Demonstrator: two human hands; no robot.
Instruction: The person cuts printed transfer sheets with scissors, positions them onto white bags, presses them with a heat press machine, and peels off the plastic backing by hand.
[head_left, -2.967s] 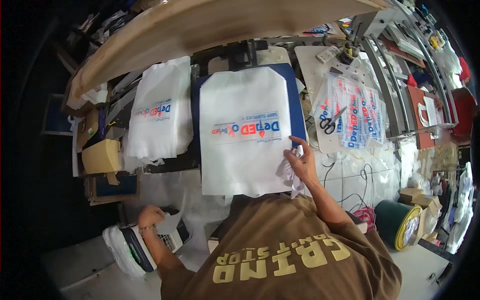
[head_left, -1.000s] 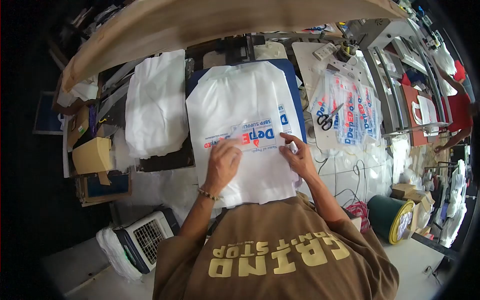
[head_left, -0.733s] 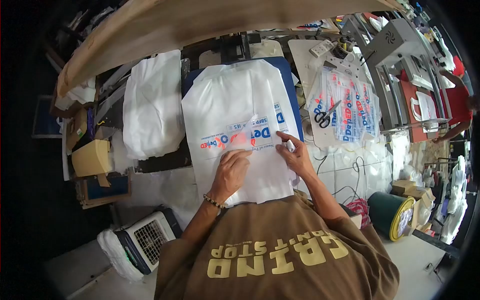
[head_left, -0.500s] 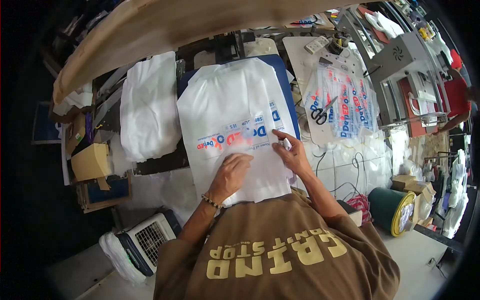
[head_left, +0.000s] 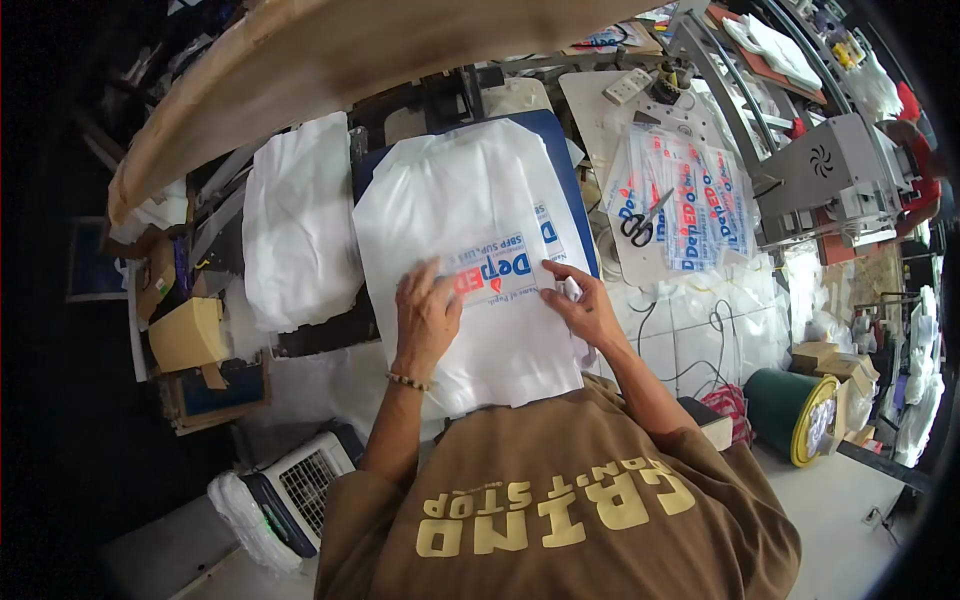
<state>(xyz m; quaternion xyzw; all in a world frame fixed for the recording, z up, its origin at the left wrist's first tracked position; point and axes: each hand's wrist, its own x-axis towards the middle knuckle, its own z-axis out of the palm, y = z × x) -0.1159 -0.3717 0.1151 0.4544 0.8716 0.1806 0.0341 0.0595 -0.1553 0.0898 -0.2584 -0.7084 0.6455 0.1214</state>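
Observation:
A clear printed sheet with blue and red lettering (head_left: 503,268) lies on a white cloth piece (head_left: 450,190), which is spread over a blue board (head_left: 558,128). My left hand (head_left: 428,315) rests over the sheet's left end, fingers stretched and slightly blurred. At the sheet's right edge, my right hand (head_left: 583,305) has its thumb and forefinger against the print. A small white object (head_left: 571,288) is tucked in the curled fingers of that hand; its kind is unclear. More blue print shows beyond the sheet's upper right corner.
To the left lies another white cloth piece (head_left: 300,220). Black scissors (head_left: 640,228) sit on several printed sheets (head_left: 690,200) at the right. A grey machine (head_left: 815,170) stands beyond, with a person in red (head_left: 915,165) behind it. A wooden beam (head_left: 350,70) crosses the top.
My left hand has moved left and its fingers have straightened over the sheet. The lettering, formerly folded or doubled at the left, now appears flatter. My right hand has stayed nearly still.

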